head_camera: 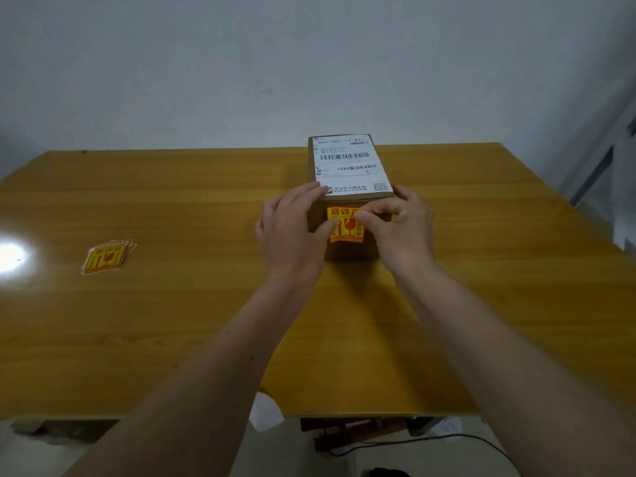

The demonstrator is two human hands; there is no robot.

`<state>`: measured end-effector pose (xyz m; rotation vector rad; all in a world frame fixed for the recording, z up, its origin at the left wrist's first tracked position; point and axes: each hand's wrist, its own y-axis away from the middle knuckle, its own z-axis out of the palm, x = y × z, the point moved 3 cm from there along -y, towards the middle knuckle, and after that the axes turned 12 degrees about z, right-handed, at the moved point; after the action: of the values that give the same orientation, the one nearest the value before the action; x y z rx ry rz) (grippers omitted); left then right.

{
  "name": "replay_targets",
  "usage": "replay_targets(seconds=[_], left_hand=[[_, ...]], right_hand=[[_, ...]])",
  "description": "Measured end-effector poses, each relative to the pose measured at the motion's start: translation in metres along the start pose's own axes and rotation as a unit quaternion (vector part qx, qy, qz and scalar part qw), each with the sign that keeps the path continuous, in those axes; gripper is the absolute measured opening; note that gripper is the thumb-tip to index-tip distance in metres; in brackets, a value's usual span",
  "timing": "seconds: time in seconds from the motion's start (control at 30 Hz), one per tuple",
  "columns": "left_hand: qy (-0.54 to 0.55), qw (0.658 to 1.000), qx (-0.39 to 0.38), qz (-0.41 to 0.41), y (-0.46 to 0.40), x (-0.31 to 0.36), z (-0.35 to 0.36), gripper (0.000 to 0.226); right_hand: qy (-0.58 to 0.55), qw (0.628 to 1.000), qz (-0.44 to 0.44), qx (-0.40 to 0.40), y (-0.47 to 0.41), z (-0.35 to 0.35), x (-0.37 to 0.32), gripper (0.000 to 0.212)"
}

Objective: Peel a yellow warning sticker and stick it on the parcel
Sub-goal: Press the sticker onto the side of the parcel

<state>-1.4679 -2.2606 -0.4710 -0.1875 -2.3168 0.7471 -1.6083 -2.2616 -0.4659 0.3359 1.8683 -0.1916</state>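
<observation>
The parcel (349,173) stands on the table (481,304), a brown carton with a white shipping label (351,163) covering its top, and the yellow warning sticker (339,215) already lies against the parcel's near side face, just below the top edge. The left hand (292,228) wraps the parcel's left near corner, fingers spread over the top edge and thumb pressing the sticker's lower left part; it grips nothing, it only braces and presses. The right hand (402,225) is on the parcel's right side, thumb and forefinger meeting at the sticker's upper right corner, either pinching that corner or rubbing it down, and I cannot tell which. The work looks close to finished, with only the smoothing left, and that is where it may go wrong. The sticker's lower edge looks slightly bowed, so pressing from both sides at once could trap a crease or a bubble in the middle. If the right corner is in fact lifted, pulling it might tear the thin film or drag the whole sticker crooked. A hard push toward the wall could also slide the parcel across the glossy table if the left hand slackens. Well to the parcel's left lies the stack of spare stickers (107,256), clear of both arms.
</observation>
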Motion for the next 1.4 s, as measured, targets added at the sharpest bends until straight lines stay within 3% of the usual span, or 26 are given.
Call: replay_targets(seconds=[0.47,0.9,1.03,1.27,1.4], left_hand=[[0.008,0.999,0.03,-0.016,0.0,0.003,0.0,0.05],[0.06,0.996,0.062,-0.013,-0.001,0.004,0.004,0.041],[0.074,0.995,0.067,-0.002,-0.002,0.005,0.004,0.039],[0.042,0.997,0.061,0.032,-0.001,0.004,0.003,0.038],[0.038,0.997,0.054,0.044,-0.002,0.003,0.001,0.037]], right_hand=[[-0.042,0.998,0.009,0.038,-0.007,0.009,0.008,0.028],[-0.01,0.998,0.009,0.056,-0.004,0.012,0.009,0.005],[-0.007,0.998,0.013,0.065,-0.005,0.013,0.01,0.009],[-0.079,0.994,0.024,0.074,-0.005,0.01,0.015,0.01],[-0.141,0.981,0.02,0.134,0.002,-0.005,0.014,0.021]])
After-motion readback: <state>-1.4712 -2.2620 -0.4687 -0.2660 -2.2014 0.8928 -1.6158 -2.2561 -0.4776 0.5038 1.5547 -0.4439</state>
